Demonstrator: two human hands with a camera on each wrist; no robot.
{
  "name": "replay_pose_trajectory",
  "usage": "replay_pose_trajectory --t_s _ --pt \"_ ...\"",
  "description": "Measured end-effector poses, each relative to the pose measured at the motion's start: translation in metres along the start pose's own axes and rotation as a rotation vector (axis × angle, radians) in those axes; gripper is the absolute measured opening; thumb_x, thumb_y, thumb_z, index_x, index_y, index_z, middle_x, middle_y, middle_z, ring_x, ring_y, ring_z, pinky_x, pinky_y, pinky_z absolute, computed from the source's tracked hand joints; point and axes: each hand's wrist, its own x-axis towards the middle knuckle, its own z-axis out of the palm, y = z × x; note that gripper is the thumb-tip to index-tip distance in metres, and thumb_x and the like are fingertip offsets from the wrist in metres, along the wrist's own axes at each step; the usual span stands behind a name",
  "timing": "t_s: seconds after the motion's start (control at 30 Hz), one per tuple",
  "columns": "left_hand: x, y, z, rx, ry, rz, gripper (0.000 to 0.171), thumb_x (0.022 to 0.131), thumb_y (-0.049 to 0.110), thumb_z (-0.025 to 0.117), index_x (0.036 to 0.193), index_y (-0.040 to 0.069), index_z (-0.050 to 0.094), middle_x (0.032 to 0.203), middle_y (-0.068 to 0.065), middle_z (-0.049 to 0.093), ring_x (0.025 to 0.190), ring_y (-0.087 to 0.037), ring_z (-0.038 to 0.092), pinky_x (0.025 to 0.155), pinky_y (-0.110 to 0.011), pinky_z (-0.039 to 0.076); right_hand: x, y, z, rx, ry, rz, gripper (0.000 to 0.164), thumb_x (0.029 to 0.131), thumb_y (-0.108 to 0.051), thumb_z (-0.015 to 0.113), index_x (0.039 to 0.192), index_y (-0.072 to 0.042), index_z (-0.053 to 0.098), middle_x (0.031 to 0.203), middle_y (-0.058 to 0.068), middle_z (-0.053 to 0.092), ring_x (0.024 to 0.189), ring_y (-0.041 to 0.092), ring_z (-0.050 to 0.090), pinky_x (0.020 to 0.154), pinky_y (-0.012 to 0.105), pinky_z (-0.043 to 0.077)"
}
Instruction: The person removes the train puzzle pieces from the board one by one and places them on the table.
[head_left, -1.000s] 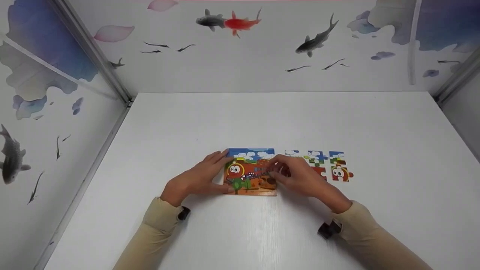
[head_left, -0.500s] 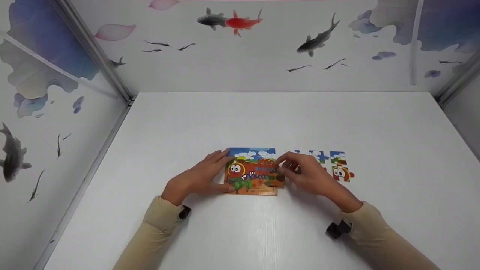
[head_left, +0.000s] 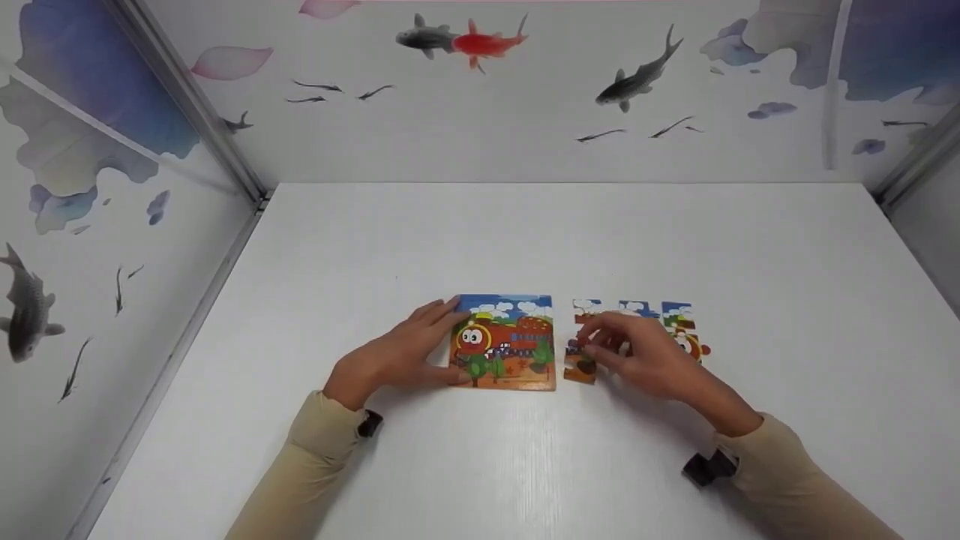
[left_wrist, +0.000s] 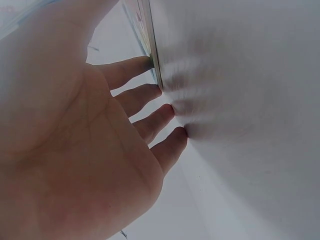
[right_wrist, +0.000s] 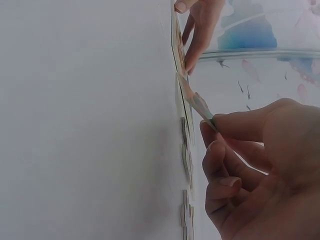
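A jigsaw board [head_left: 517, 345] with a cartoon train picture lies on the white table. My left hand [head_left: 394, 356] rests along its left side, thumb and fingers spread and fairly straight at the edge. In the left wrist view, fingertips meet the board's edge [left_wrist: 148, 35] and the table. Just right of the board, my right hand [head_left: 649, 349] pinches a jigsaw piece [head_left: 580, 370] between thumb and fingers. The right wrist view shows that piece [right_wrist: 197, 102] tilted and raised above the table. My right hand partly hides other pieces behind it.
Several loose jigsaw pieces [head_left: 677, 313] lie in rows right of the board, partly covered by my right hand. A white wall [head_left: 525, 142] painted with fish stands at the table's back, and another panel [head_left: 112, 300] runs along the left.
My right hand has moved right with the pinched piece, from over the board's right part to beside it, uncovering the picture. My left hand stays at the board's left edge.
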Motion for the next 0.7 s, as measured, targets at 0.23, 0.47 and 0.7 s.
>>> replay_pose_trajectory --t_s 0.23,0.47,0.7 --pt "0.000 -0.002 0.001 -0.002 0.007 0.017 0.099 0.095 0.053 0.081 0.172 0.018 0.030 0.184 -0.005 0.013 0.171 -0.033 0.010 0.136 -0.059 0.024 -0.012 0.003 -0.004 -0.026 -0.032 -0.032 0.013 0.103 -0.018 0.077 0.115 -0.021 0.078 0.095 -0.009 0.076 0.079 0.008 0.064 0.069 0.024 0.055" --pt "0.001 -0.003 0.002 -0.007 0.001 0.032 0.099 0.096 0.052 0.081 0.172 0.016 0.030 0.184 -0.007 0.013 0.171 -0.033 0.009 0.136 -0.058 0.023 -0.016 0.006 -0.007 -0.051 -0.020 -0.034 0.012 0.100 -0.014 0.080 0.110 -0.021 0.079 0.096 -0.007 0.078 0.073 0.008 0.061 0.064 0.023 0.051" --pt "0.001 -0.003 0.001 -0.005 0.002 0.024 0.099 0.096 0.053 0.081 0.173 0.017 0.030 0.185 -0.004 0.012 0.172 -0.031 0.009 0.137 -0.056 0.022 -0.016 0.004 -0.008 -0.061 -0.013 -0.022 0.018 0.100 -0.016 0.080 0.117 -0.022 0.079 0.098 -0.010 0.074 0.075 0.011 0.061 0.066 0.024 0.053"
